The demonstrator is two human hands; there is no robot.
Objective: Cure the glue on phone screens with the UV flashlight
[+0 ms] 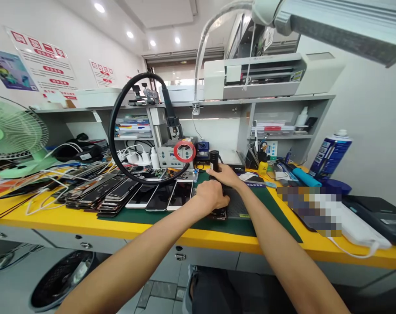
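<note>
My left hand (212,195) is closed, with curled fingers pressed down over a dark phone (220,214) at the mat's front. The wrist and fingers hide most of that phone. Just behind it, my right hand (226,176) wraps round an upright black cylindrical tool (214,158); its lower end is hidden by the hands. Under both hands lies a green mat (266,205), and a dark grey perforated pad (237,203) sits to their right. White-framed phones (181,194) lie side by side left of my left hand.
Stacked phone parts (103,192) spread leftward over the yellow bench (145,226). A looped black hose (112,126) arches above them from a soldering station (167,155). A red tape ring (184,151) is in front. A blue spray can (330,155) and a white power bank (354,226) stand right.
</note>
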